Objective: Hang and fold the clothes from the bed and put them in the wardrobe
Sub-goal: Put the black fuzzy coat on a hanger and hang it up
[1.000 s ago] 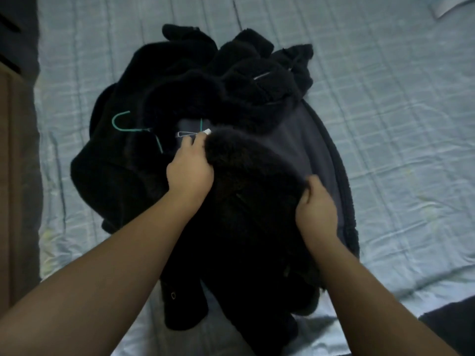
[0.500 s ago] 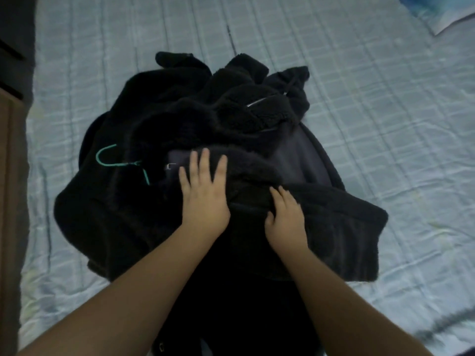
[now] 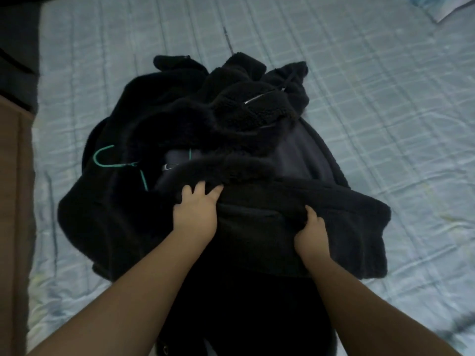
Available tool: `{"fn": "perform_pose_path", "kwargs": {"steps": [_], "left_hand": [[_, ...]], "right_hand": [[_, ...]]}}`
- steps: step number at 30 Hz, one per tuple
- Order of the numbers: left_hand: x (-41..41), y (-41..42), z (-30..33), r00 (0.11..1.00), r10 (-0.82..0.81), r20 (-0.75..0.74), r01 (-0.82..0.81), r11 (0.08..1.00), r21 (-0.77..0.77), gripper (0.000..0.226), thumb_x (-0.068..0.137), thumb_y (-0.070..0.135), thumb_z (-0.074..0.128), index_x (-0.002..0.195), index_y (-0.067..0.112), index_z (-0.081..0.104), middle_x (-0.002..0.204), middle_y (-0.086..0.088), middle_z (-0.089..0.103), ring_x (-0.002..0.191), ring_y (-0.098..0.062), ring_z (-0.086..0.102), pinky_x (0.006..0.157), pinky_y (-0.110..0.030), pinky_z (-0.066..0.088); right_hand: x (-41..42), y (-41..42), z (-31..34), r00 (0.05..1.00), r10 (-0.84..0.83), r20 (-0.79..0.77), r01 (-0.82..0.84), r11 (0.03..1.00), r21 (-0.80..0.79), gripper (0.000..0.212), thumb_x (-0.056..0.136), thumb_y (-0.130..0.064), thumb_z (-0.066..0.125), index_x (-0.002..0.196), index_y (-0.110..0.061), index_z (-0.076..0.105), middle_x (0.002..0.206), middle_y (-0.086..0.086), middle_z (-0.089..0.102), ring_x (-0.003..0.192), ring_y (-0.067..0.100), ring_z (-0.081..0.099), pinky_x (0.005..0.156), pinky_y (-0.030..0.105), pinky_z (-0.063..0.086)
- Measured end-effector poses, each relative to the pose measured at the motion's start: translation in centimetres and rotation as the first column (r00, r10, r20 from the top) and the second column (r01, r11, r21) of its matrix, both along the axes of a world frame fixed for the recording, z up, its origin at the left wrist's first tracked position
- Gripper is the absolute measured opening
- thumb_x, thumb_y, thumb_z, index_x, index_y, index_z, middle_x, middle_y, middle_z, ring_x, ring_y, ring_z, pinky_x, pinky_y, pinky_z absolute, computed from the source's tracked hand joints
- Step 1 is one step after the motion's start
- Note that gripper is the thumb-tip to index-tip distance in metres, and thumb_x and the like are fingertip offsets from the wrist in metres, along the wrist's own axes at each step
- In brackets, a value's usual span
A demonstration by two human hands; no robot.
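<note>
A black fleece jacket (image 3: 159,119) lies crumpled in the middle of the bed (image 3: 372,104), its grey lining showing at the centre. A teal wire hanger (image 3: 102,160) pokes out of the jacket's left side, its hook lying on the fleece. My left hand (image 3: 195,214) grips a fold of the jacket's front edge near the middle. My right hand (image 3: 309,232) clutches the same front panel a little to the right, with the fingers curled into the fleece. A silver zip shows on the bunched upper part.
The pale blue checked bedsheet surrounds the jacket on all sides. A brown wooden edge (image 3: 12,201) runs along the left of the bed. A dark object (image 3: 15,60) fills the upper left corner. A light blue item (image 3: 442,6) lies at the top right.
Both hands went from lying flat on the jacket to gripping its front panel. The view has shifted slightly, and the jacket's right flap stays spread out to the right.
</note>
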State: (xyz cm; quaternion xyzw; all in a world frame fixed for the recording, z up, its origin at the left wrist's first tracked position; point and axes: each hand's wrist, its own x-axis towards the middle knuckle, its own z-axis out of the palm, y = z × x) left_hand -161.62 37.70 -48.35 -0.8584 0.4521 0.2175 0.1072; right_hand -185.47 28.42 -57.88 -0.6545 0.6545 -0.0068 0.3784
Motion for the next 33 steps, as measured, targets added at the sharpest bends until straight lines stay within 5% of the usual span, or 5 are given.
{"fn": "perform_pose_path", "kwargs": {"steps": [8,20,25,29,33], "left_hand": [[1.6,3.7,3.5,0.961,0.27,0.058,-0.271,0.963,0.01,0.073,0.092,0.02,0.057,0.153,0.038,0.022,0.149,-0.01,0.017,0.128,-0.033,0.031,0.084,-0.039,0.048],[0.8,0.7,5.0,0.994,0.018,0.109,0.009,0.971,-0.24,0.039,0.095,0.036,0.047,0.134,0.032,0.052,0.138,0.002,0.05,0.13,-0.024,0.041,0.103,-0.049,0.035],[2.1,-1.8,-0.1,0.966,-0.253,0.053,0.258,0.956,-0.143,0.062,0.1,0.047,0.037,0.157,0.039,0.015,0.168,-0.004,0.001,0.153,-0.029,-0.008,0.121,-0.057,0.0],[3.6,-3.7,-1.9,0.964,-0.255,0.076,0.265,0.946,-0.185,0.051,0.1,0.049,0.038,0.149,0.031,0.039,0.163,-0.009,0.023,0.153,-0.031,0.007,0.121,-0.055,0.009],[4.5,-9.0,-1.6,0.964,-0.245,0.107,0.267,0.852,-0.45,0.054,0.091,0.023,0.059,0.143,0.021,0.045,0.154,-0.008,0.037,0.148,-0.029,0.022,0.118,-0.046,0.024]], "right_hand": [[5.6,-1.9,3.5,0.948,0.217,0.232,-0.103,0.901,-0.421,0.048,0.077,0.015,0.048,0.116,-0.007,0.067,0.113,0.014,0.053,0.105,0.032,0.052,0.104,0.042,0.043],[4.5,-1.4,2.6,0.974,0.226,0.006,-0.214,0.93,-0.3,0.06,0.095,-0.029,0.054,0.152,-0.035,0.037,0.16,-0.003,0.03,0.146,0.021,0.024,0.114,0.055,0.03],[3.6,-1.7,-0.8,0.83,0.518,-0.205,-0.5,0.855,0.138,0.06,0.103,-0.056,0.027,0.158,-0.042,0.007,0.168,-0.01,0.007,0.154,0.022,0.006,0.122,0.053,0.015],[5.6,-3.7,0.5,0.885,0.391,-0.253,-0.402,0.916,0.009,0.048,0.098,-0.058,0.038,0.141,-0.039,0.049,0.152,-0.008,0.042,0.142,0.02,0.032,0.11,0.052,0.031],[11.1,-7.8,2.3,0.956,0.068,0.287,-0.013,0.982,-0.191,0.025,0.096,-0.03,0.06,0.119,-0.02,0.062,0.117,0.003,0.062,0.11,0.024,0.06,0.09,0.033,0.044]]}}
